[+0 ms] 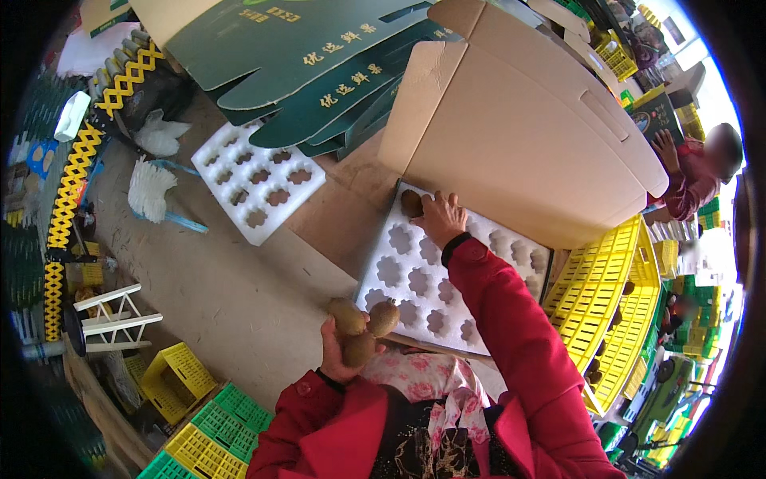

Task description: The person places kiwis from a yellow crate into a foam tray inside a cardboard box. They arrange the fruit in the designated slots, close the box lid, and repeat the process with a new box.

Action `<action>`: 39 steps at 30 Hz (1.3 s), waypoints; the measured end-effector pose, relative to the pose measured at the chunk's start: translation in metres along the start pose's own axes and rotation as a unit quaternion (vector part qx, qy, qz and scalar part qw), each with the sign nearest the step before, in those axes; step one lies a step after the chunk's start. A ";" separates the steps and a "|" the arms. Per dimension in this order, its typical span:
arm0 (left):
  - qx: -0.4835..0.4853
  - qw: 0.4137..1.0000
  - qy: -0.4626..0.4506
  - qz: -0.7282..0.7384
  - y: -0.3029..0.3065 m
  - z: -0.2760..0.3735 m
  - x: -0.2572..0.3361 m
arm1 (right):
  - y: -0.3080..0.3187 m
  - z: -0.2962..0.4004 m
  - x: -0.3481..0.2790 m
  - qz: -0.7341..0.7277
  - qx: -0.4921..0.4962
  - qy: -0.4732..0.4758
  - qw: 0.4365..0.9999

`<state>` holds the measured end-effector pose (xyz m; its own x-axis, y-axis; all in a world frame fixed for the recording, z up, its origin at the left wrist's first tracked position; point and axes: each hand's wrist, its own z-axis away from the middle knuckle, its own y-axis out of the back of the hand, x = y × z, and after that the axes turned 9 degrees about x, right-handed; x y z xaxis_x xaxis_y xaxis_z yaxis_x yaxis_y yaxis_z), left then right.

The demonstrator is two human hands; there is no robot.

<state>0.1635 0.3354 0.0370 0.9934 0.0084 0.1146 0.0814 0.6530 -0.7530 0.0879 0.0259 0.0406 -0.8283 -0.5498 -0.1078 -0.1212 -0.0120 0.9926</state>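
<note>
Three kiwifruit [359,329] rest in my left hand [338,353], just off the near left corner of an open cardboard box. Inside the box lies a white foam tray [398,272] with scalloped round hollows. My right hand [443,218] reaches across it to the far left corner, its fingertips on a kiwifruit [412,203] sitting in the corner hollow. The other hollows that show hold no fruit; my right sleeve hides part of the tray. The raised brown lid [514,120] of the box leans away behind the tray.
Flattened green printed cartons [287,78] lie beyond, beside another foam tray [257,179]. A yellow plastic crate [592,299] with kiwifruit stands at the right. Green and yellow crates [209,437] are at lower left. A white-framed stool [116,317] stands left. A co-worker [688,179] handles a box at far right.
</note>
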 end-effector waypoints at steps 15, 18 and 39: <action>0.049 0.997 0.009 -0.063 -0.029 -0.008 0.021 | -0.013 -0.034 -0.026 0.132 -0.036 0.069 0.988; 0.044 0.997 0.005 -0.067 -0.026 -0.009 0.024 | 0.001 -0.030 -0.018 -0.027 -0.028 0.073 0.997; 0.019 0.998 -0.009 -0.051 -0.037 -0.016 0.028 | -0.001 0.088 0.018 -0.198 0.088 -0.027 0.976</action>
<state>0.1900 0.2992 0.0579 0.9785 -0.0468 0.2007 0.1785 0.6795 -0.7117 0.0251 0.0901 0.0324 -0.7251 -0.4858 -0.4881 -0.5256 -0.0675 0.8481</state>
